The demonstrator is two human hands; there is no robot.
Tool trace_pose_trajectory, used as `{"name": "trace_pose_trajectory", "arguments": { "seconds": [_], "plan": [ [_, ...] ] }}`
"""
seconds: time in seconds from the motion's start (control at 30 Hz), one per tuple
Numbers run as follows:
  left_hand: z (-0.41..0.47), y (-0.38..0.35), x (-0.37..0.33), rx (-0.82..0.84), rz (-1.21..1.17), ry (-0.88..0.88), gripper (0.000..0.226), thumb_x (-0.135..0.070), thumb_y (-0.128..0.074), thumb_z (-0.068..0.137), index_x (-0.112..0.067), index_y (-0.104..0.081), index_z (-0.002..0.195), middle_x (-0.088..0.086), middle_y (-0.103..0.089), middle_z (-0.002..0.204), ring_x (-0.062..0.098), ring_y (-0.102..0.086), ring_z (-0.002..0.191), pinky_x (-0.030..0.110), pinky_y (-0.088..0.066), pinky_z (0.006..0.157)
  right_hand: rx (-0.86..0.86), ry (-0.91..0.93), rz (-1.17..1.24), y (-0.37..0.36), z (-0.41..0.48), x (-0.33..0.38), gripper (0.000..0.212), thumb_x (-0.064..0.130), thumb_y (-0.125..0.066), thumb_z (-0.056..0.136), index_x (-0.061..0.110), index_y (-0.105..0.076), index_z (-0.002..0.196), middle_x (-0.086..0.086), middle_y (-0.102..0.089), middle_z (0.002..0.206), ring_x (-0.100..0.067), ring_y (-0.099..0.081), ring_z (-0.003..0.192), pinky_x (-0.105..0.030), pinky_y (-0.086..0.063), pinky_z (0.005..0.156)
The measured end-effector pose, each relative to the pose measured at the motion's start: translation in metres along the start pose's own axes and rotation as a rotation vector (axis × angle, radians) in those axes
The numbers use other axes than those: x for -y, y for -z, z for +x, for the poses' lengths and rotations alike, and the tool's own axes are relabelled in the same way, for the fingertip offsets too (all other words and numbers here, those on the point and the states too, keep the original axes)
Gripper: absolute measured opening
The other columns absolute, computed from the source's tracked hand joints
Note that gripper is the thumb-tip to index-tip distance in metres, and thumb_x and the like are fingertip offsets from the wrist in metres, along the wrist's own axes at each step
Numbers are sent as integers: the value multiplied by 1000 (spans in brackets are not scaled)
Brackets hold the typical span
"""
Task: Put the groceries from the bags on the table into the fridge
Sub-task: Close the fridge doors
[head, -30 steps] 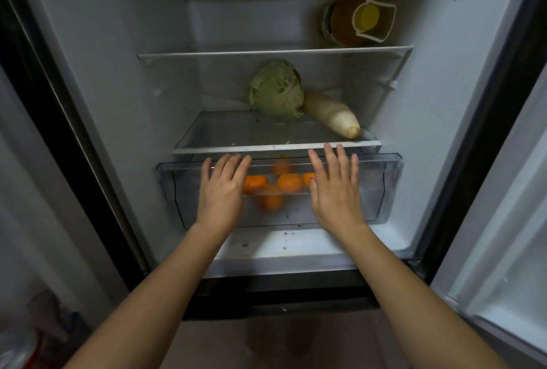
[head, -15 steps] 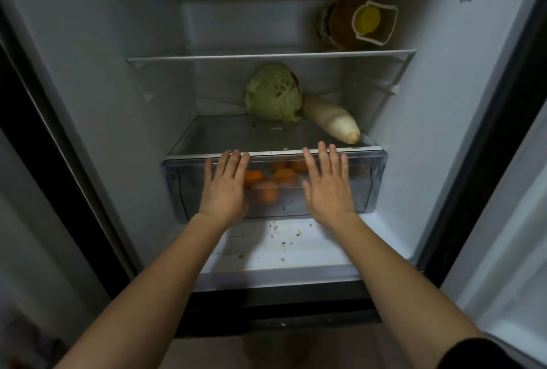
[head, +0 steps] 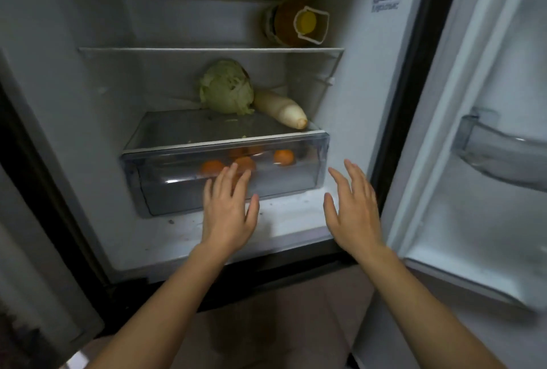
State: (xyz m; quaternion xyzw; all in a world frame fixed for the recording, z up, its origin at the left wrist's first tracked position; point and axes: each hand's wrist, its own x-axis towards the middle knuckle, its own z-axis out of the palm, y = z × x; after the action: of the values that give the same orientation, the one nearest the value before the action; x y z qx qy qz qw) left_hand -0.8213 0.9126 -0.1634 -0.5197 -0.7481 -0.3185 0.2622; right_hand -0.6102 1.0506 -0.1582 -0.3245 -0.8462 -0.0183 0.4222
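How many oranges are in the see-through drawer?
4 oranges in the crisper drawer: one at the left, one beside it above the left hand, a blurry one behind, one at the right. More may hide behind the hand.

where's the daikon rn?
Head view: the daikon lies on the glass shelf above the crisper drawer, at the shelf's right end, just right of the cabbage.

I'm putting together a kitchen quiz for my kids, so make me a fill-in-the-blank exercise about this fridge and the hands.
1. The clear drawer holds several ____.
2. The cabbage sits to the ____ of the white radish.
3. The left hand and the right hand both hold ____.
Missing words: oranges; left; nothing.
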Motion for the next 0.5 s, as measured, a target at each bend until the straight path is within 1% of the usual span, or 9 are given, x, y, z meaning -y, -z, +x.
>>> {"name": "trace_pose_trajectory", "arguments": {
  "seconds": [0.07, 0.13, 0.2, 0.23, 0.27, 0.33, 0.4, 0.5],
  "plan": [
    [-7, -17, -33, 28, -89, -10, 55, -41, -40, 96, -11, -50, 141, 16, -37, 155, 35, -33, 144, 57, -27, 115, -54, -21, -48, 27, -28, -19, 50, 17, -61, 94, 8, -49, 142, -19, -33, 157, -36, -31, 146, -49, -32, 117],
    [-12, -32, -74, 61, -184, -18, 56, -43, -38, 98, -12, -45, 145, 16, -29, 159, 34, -25, 147, 59, -24, 116, -97, 36, -85, 54, -53, -37, 47, 13, -60, 93, 5, -52, 139, -23, -34, 155, -39, -35, 144, -48, -37, 114],
    [-12, -42, -121, 64, -287, -72, 57, -43, -38, 99, -11, -42, 146, 17, -25, 160, 35, -22, 148, 61, -25, 114, -119, 143, -174, 80, -74, -49, 46, 10, -62, 90, 7, -55, 136, -24, -41, 151, -39, -44, 138, -46, -42, 110],
    [-10, -43, -145, 60, -347, -110, 57, -42, -39, 99, -11, -41, 148, 17, -24, 161, 34, -21, 149, 61, -26, 113, -135, 164, -223, 94, -82, -54, 46, 9, -64, 88, 10, -56, 134, -22, -45, 148, -38, -48, 134, -45, -42, 108],
    [-9, -42, -170, 49, -407, -148, 57, -41, -40, 100, -11, -39, 149, 17, -22, 162, 33, -19, 150, 61, -25, 114, -162, 143, -257, 108, -89, -61, 46, 8, -64, 88, 11, -57, 133, -21, -47, 147, -37, -50, 132, -44, -41, 106],
    [-3, -35, -213, 8, -513, -197, 57, -38, -39, 100, -11, -35, 151, 17, -19, 162, 30, -15, 151, 60, -22, 116, -251, 28, -303, 139, -101, -77, 43, 7, -62, 88, 12, -56, 131, -20, -48, 144, -37, -50, 128, -44, -40, 106],
    [5, -23, -249, -40, -589, -219, 58, -36, -39, 100, -10, -32, 151, 16, -18, 163, 30, -13, 151, 60, -20, 117, -358, -112, -332, 170, -112, -101, 41, 6, -59, 88, 9, -56, 129, -22, -47, 142, -39, -49, 125, -47, -39, 107],
    [20, -5, -290, -137, -640, -259, 63, -37, -40, 99, -4, -29, 151, 19, -16, 162, 31, -13, 152, 60, -19, 117, -490, -332, -292, 211, -122, -140, 45, 13, -53, 92, 3, -52, 135, -26, -39, 146, -39, -41, 133, -47, -32, 114]
  ]
}}
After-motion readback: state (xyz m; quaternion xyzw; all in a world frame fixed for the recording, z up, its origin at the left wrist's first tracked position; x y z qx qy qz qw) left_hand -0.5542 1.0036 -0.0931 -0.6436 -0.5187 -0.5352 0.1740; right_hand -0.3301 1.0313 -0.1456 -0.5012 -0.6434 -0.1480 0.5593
